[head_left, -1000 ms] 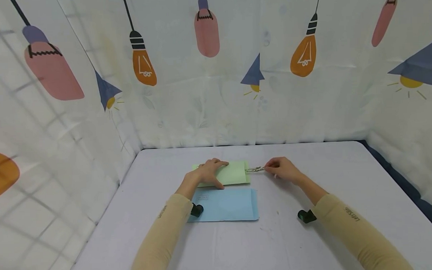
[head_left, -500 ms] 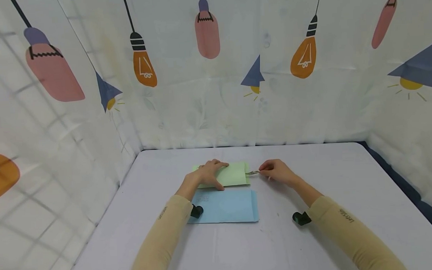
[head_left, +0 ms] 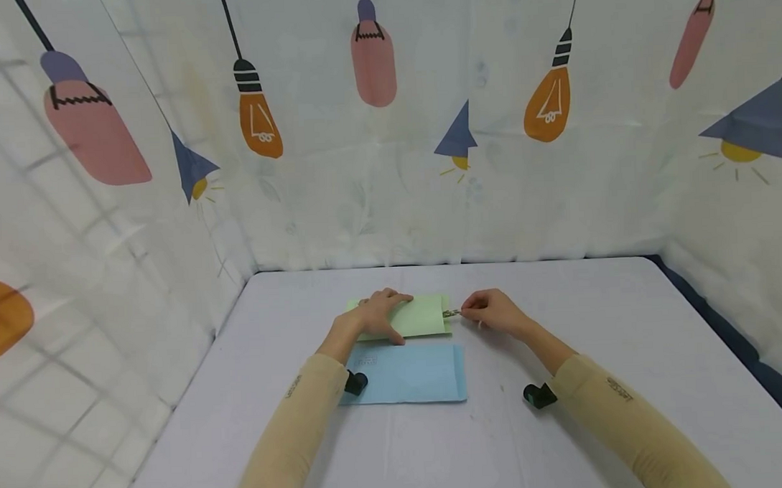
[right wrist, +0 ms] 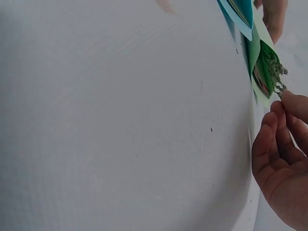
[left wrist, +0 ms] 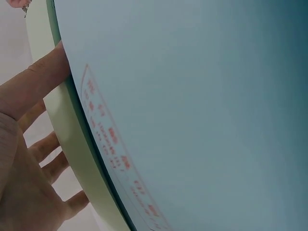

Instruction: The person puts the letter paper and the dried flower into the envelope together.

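Observation:
A pale green envelope lies flat, its mouth facing right. My left hand rests on its left part with fingers spread and thumb at the near edge. My right hand pinches the end of a thin, lacy, grey-green sprig between thumb and fingertips, at the envelope's right. The sprig's other end is inside the mouth and hidden in the head view. In the right wrist view, the green envelope gapes around the sprig, with brownish paper layers inside.
A light blue envelope lies just in front of the green one, with small print at its upper left. In the left wrist view, red print shows on the blue envelope. The white table meets a curtain printed with lamps.
My right hand has moved left toward the green envelope, and less of the sprig shows outside the mouth. My left hand has stayed in place.

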`<action>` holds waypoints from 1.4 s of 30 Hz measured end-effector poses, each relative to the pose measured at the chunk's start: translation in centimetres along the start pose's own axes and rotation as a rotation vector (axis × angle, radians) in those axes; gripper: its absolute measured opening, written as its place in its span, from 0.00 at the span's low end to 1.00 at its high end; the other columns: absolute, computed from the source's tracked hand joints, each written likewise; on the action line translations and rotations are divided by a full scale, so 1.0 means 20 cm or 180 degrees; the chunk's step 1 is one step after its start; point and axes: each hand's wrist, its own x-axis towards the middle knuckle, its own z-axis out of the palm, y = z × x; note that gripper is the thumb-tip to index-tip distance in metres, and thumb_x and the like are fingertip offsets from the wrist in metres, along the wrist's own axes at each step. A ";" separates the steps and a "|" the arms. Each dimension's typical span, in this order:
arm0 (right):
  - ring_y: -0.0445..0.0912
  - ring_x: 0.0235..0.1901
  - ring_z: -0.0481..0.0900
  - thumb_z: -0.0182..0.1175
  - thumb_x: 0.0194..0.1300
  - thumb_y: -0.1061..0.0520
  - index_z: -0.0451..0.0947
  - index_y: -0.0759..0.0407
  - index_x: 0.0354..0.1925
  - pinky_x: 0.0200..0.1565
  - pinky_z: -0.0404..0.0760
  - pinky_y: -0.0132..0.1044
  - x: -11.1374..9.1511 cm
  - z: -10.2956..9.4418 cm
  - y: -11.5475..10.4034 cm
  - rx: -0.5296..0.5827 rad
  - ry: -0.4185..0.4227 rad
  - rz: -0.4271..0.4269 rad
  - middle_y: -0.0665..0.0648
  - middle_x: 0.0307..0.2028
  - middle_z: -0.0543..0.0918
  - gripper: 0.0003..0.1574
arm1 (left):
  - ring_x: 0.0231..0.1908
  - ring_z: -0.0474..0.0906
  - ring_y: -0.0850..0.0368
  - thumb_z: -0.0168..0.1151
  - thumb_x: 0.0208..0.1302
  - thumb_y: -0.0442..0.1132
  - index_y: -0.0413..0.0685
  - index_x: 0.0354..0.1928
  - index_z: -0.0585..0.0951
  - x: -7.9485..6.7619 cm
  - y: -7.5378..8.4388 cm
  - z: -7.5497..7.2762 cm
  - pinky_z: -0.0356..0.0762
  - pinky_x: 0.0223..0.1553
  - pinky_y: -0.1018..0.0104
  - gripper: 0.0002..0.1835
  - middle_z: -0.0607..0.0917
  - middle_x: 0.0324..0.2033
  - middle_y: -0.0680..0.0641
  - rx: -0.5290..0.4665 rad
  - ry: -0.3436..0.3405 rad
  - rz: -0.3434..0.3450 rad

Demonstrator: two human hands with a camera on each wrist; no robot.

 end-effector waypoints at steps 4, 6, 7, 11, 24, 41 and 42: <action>0.48 0.31 0.78 0.65 0.72 0.55 0.85 0.61 0.44 0.34 0.79 0.38 0.00 0.01 -0.01 -0.0046 -0.0017 -0.0009 0.57 0.36 0.85 0.10 | 0.72 0.59 0.42 0.80 0.55 0.55 0.61 0.79 0.62 0.00 -0.01 0.00 0.60 0.67 0.36 0.52 0.63 0.73 0.43 -0.0023 0.0002 0.0019; 0.48 0.32 0.78 0.65 0.73 0.54 0.85 0.61 0.44 0.34 0.79 0.38 0.01 0.01 -0.01 -0.0066 -0.0025 0.0033 0.56 0.36 0.86 0.10 | 0.72 0.58 0.42 0.80 0.55 0.55 0.61 0.79 0.62 0.01 -0.01 0.00 0.60 0.67 0.36 0.52 0.63 0.73 0.43 -0.0030 -0.0010 0.0022; 0.48 0.32 0.78 0.65 0.73 0.54 0.85 0.60 0.44 0.35 0.79 0.38 0.01 0.02 -0.01 -0.0078 -0.0022 0.0047 0.56 0.36 0.86 0.10 | 0.72 0.59 0.42 0.80 0.55 0.55 0.61 0.79 0.62 0.01 -0.01 -0.01 0.59 0.67 0.36 0.52 0.63 0.73 0.43 -0.0036 -0.0001 0.0023; 0.48 0.32 0.78 0.65 0.73 0.55 0.86 0.60 0.45 0.35 0.79 0.39 0.01 0.03 -0.02 -0.0066 0.0005 0.0047 0.55 0.37 0.86 0.09 | 0.72 0.59 0.41 0.80 0.54 0.54 0.60 0.79 0.63 0.01 0.00 -0.01 0.59 0.67 0.35 0.52 0.64 0.73 0.43 -0.0065 0.0036 0.0031; 0.48 0.32 0.79 0.64 0.72 0.59 0.85 0.60 0.44 0.32 0.78 0.38 0.02 0.05 -0.05 -0.0107 -0.0090 -0.0071 0.55 0.35 0.85 0.07 | 0.73 0.57 0.41 0.80 0.55 0.55 0.61 0.79 0.62 0.00 0.00 -0.01 0.56 0.68 0.35 0.52 0.62 0.74 0.44 -0.0104 0.0017 0.0003; 0.47 0.33 0.78 0.64 0.72 0.59 0.86 0.60 0.45 0.33 0.79 0.38 0.03 0.08 -0.06 -0.0189 -0.0148 -0.0067 0.54 0.35 0.84 0.08 | 0.73 0.57 0.40 0.80 0.56 0.54 0.60 0.80 0.61 -0.01 0.00 -0.02 0.57 0.68 0.34 0.52 0.62 0.74 0.42 -0.0093 -0.0034 0.0020; 0.47 0.33 0.78 0.64 0.72 0.59 0.86 0.60 0.45 0.33 0.79 0.38 0.04 0.08 -0.06 -0.0186 -0.0156 -0.0067 0.54 0.34 0.84 0.07 | 0.73 0.57 0.40 0.79 0.56 0.54 0.60 0.80 0.61 -0.01 0.00 -0.02 0.57 0.68 0.34 0.52 0.62 0.74 0.42 -0.0084 -0.0037 0.0021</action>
